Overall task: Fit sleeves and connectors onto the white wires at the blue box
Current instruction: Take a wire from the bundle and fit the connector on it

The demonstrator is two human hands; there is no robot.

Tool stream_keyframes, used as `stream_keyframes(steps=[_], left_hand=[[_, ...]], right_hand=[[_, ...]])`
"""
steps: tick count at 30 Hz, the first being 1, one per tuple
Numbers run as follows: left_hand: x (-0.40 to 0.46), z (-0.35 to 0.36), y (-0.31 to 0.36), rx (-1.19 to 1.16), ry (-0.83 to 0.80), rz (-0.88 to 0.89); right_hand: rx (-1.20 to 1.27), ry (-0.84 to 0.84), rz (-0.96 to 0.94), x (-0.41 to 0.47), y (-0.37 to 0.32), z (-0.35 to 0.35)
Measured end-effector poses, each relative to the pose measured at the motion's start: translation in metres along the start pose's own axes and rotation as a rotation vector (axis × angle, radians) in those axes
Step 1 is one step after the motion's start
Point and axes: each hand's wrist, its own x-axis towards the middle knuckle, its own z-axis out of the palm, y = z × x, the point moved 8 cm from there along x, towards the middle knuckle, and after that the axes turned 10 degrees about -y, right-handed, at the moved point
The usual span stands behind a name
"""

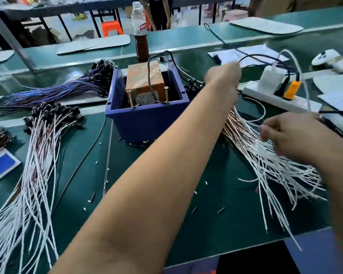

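The left hand (223, 80) reaches far across the desk (166, 194), past the right side of the blue box (147, 115). Its fingers are curled, but it is blurry, so I cannot tell what it holds. The right hand (291, 135) sits on the right, lower and nearer. Its fingers bend down and touch the bunch of white wires (265, 165), and a thin black tool (333, 127) pokes out behind it. I cannot tell if the hand pinches a wire.

The white wires are thin and bendy. They fan out like a broom under the right hand, with shiny copper ends at the far end near the left hand.

The blue box is hard plastic and square. It stands in the middle, left of both hands. A brown block (145, 84) with two gold screws sits inside.

More white wires with black caps (38, 155) lie far left. Little white and dark tube bits (91, 198) dot the smooth green desk. A white power strip (275, 97) with an orange plug lies far right.
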Motion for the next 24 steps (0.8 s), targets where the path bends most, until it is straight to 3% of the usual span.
stream_keyframes(steps=[2, 7, 9, 13, 17, 24], left_hand=[[0.01, -0.005, -0.017, 0.059, 0.038, 0.04], [0.031, -0.021, -0.023, 0.53, 0.214, 0.253], [0.033, -0.021, -0.016, 0.715, 0.246, 0.261], [0.038, -0.027, -0.015, 0.855, 0.297, 0.199], [0.04, -0.035, -0.028, 0.626, 0.334, 0.22], [0.047, -0.042, -0.046, 0.617, 0.329, 0.204]], right_hand=[[0.017, -0.031, 0.005, 0.001, 0.0, 0.013], [-0.066, -0.054, 0.044, -0.008, 0.021, 0.01], [-0.062, -0.104, 0.044, -0.018, 0.037, 0.006], [-0.034, -0.1, 0.04, -0.033, 0.048, -0.009], [-0.099, -0.052, 0.088, -0.033, 0.036, -0.015], [-0.08, 0.077, -0.025, -0.026, -0.028, -0.014]])
